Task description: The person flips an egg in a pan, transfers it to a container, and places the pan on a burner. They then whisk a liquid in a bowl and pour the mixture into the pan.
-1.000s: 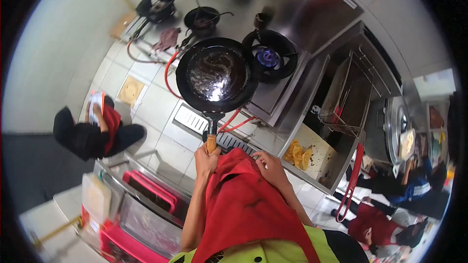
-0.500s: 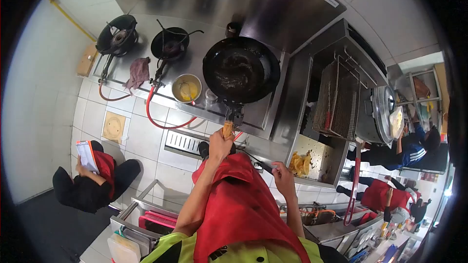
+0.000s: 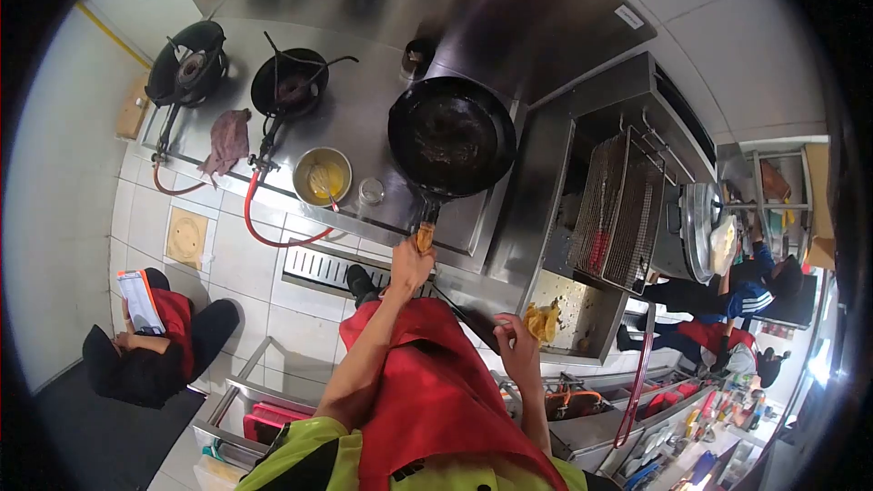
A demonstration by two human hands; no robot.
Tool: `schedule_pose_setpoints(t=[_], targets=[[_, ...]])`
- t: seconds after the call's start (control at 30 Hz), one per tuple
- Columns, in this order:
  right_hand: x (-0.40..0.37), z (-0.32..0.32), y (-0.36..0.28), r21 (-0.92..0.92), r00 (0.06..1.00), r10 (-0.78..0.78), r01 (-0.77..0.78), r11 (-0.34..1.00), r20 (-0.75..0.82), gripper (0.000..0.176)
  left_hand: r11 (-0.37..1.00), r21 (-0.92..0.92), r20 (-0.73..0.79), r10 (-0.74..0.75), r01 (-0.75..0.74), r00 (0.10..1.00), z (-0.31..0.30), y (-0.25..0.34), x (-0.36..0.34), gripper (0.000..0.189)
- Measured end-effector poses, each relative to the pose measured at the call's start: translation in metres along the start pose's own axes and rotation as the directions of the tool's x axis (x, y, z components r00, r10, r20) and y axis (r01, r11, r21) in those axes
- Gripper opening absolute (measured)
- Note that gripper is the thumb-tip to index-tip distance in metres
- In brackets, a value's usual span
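My left hand (image 3: 412,265) is wrapped round the wooden handle (image 3: 425,237) of a black wok (image 3: 452,138). Dark, shiny liquid lies in the wok, which is over the right part of the stove. My right hand (image 3: 516,338) hangs lower right, its fingers curled beside the end of a thin dark rod (image 3: 466,316); I cannot tell whether it grips the rod. Left of the wok stand a clear glass jar (image 3: 371,191) and a metal bowl (image 3: 301,184) of yellow liquid with a whisk (image 3: 322,184) in it.
Two burners (image 3: 289,84) (image 3: 188,68) and a cloth (image 3: 229,140) are on the stove's left. A fryer basket (image 3: 620,209) and yellow fried pieces (image 3: 542,322) are on the right. One person (image 3: 145,345) sits with papers at left; others work at far right.
The wok has come down closer to the stove and shifted right relative to the bowl, with my left hand still on its handle. The view has shifted slightly rightward.
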State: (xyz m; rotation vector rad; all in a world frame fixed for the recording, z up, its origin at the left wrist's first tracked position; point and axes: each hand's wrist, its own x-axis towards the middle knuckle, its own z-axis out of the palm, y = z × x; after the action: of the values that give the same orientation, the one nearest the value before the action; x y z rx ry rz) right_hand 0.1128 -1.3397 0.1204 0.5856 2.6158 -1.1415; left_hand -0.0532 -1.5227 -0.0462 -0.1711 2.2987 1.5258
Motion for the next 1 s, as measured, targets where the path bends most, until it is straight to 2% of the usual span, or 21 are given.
schedule_pose_setpoints(t=[0.07, 0.17, 0.3, 0.37, 0.5, 0.57, 0.6, 0.67, 0.73, 0.77, 0.8, 0.9, 1.0], targets=[[0.003, -0.004, -0.025, -0.016, 1.0, -0.001, 0.001, 1.0, 0.002, 0.023, 0.999, -0.029, -0.019, 0.027, -0.028, 0.999, 0.003, 0.002, 0.004, 0.024], [0.009, -0.003, -0.043, 0.046, 0.998, 0.045, -0.047, 0.998, 0.04, 0.024, 0.998, 0.061, -0.058, -0.01, 0.013, 0.998, 0.003, 0.011, 0.009, 0.024], [0.016, -0.001, -0.056, 0.005, 0.996, 0.061, -0.062, 0.998, 0.07, 0.024, 0.999, -0.033, -0.07, -0.017, 0.015, 0.997, 0.012, 0.0, 0.014, 0.025], [0.019, 0.005, -0.051, -0.028, 0.998, 0.015, -0.013, 1.0, 0.057, 0.024, 0.988, -0.132, 0.062, -0.071, 0.079, 0.995, 0.011, -0.001, 0.017, 0.03], [0.025, 0.008, -0.055, -0.061, 0.994, 0.013, -0.007, 0.998, 0.106, 0.024, 0.945, -0.232, 0.148, -0.199, 0.229, 0.969, 0.001, 0.008, 0.012, 0.037], [0.028, 0.01, -0.058, -0.112, 0.989, 0.045, -0.029, 0.993, 0.14, 0.024, 0.974, -0.224, -0.101, -0.056, 0.033, 0.993, -0.001, -0.013, 0.011, 0.043], [0.029, 0.011, -0.057, -0.124, 0.988, 0.044, -0.026, 0.992, 0.15, 0.024, 0.971, -0.234, -0.106, -0.068, 0.041, 0.992, -0.004, -0.026, 0.013, 0.043], [0.031, 0.014, -0.054, -0.165, 0.987, 0.022, 0.005, 0.986, 0.157, 0.024, 0.953, -0.232, -0.03, -0.206, 0.193, 0.978, -0.016, -0.057, 0.017, 0.033], [0.033, 0.017, -0.058, -0.174, 0.982, 0.026, 0.007, 0.985, 0.185, 0.024, 0.997, 0.005, -0.161, -0.07, 0.072, 0.984, -0.006, -0.118, 0.02, 0.029], [0.035, 0.019, -0.06, -0.171, 0.979, 0.028, 0.007, 0.985, 0.204, 0.024, 0.996, 0.051, -0.224, -0.062, 0.076, 0.973, 0.007, -0.145, 0.021, 0.027], [0.038, 0.022, -0.06, -0.179, 0.977, 0.025, 0.014, 0.984, 0.213, 0.024, 0.996, 0.043, -0.232, -0.072, 0.084, 0.97, 0.01, -0.15, 0.021, 0.027], [0.036, 0.029, -0.062, -0.199, 0.975, -0.017, 0.062, 0.978, 0.222, 0.024, 0.984, -0.178, -0.106, -0.046, 0.027, 0.993, 0.022, -0.167, 0.013, 0.025], [0.036, 0.034, -0.073, -0.221, 0.969, -0.002, 0.058, 0.973, 0.246, 0.024, 0.969, -0.241, -0.034, -0.068, 0.057, 0.997, 0.026, -0.172, 0.012, 0.023]])
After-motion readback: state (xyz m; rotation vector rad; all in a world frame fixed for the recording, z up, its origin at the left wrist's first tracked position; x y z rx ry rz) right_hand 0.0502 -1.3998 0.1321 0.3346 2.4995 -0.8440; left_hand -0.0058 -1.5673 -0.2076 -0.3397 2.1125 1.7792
